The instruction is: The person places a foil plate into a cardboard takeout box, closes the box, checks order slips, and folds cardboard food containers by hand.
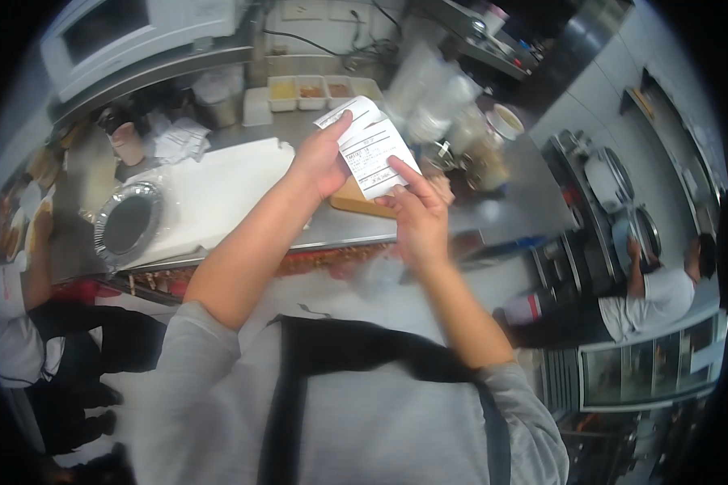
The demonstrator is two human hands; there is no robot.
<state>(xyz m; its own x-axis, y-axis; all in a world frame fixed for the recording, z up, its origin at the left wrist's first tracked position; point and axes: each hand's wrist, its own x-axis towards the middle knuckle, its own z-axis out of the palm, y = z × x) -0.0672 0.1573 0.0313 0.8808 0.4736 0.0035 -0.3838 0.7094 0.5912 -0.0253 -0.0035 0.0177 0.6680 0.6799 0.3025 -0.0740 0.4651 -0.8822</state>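
My left hand [322,158] grips a curled paper slip [370,153] with printed lines, held up over the counter. My right hand [419,206] touches the slip's lower right side, its index finger lying across the print and the other fingers bent at the lower edge. Beneath and behind the hands is a tan block or board [362,199], partly covered. To the left lies a long white board [226,194], with a round foil tray [128,222] at its left end.
Behind the hands stand small containers of food [311,93] and plastic bags [437,93]. Crumpled papers [179,141] and a cup [127,144] are at the back left. One person [12,315] stands at the left; another [655,301] handles a pan at the right.
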